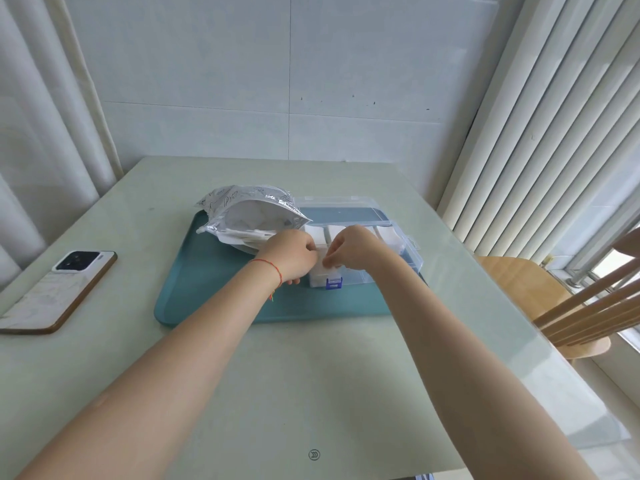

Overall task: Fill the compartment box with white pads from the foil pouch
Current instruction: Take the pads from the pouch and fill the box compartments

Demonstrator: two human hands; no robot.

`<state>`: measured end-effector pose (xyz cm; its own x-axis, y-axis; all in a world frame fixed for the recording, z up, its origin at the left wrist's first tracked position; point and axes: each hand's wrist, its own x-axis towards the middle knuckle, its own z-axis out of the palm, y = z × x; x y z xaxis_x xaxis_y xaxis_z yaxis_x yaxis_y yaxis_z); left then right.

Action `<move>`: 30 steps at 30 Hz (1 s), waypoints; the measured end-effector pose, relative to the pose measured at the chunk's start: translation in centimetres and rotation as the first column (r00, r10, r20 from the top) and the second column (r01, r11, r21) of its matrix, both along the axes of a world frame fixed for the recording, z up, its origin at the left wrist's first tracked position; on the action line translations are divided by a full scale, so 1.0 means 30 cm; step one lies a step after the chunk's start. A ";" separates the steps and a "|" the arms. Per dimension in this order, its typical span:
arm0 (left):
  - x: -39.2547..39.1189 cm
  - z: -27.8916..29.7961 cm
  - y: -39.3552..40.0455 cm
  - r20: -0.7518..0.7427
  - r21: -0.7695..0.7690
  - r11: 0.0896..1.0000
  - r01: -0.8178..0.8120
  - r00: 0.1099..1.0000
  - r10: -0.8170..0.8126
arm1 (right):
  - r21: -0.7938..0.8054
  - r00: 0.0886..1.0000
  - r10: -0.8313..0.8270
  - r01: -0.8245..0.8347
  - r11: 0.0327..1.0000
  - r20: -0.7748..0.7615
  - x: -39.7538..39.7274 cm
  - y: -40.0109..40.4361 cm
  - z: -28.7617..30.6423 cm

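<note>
**Inspector:** Your left hand [291,252] and right hand [349,247] meet over the near end of the compartment box [360,258]. Right fingers are curled, pinching a white pad [329,268] just under the fingertips. Left fingers are curled too; whether they hold the same pad, I cannot tell.

**Operator:** And the stock?

**Inspector:** The foil pouch [249,216] lies just beyond your left hand, mouth open toward it, pads showing inside. Compartments beyond your right hand already show white.

**Operator:** Handling notes?

**Inspector:** In my judgement the pads are light, soft and easily creased. Pinch by an edge, lightly, and press flat into the compartment. The pouch looks slick and limp; steady it when you draw from it.
</note>
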<state>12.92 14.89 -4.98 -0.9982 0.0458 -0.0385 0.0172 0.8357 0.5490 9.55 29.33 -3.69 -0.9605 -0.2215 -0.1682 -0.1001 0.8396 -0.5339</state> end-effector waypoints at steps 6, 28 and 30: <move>-0.004 0.033 0.005 0.007 -0.254 0.965 0.063 0.998 -0.064 | 0.161 0.985 0.020 0.008 0.987 -0.174 -0.011 -0.012 0.003; 0.119 0.017 -0.365 -0.272 -0.179 0.947 -0.266 0.938 0.212 | 0.121 0.841 0.152 -0.104 0.987 -0.520 -0.013 -0.384 -0.006; 0.118 0.009 -0.361 -0.241 -0.238 0.937 -0.255 0.950 0.198 | 0.114 0.840 0.123 -0.073 0.991 -0.529 -0.019 -0.376 -0.005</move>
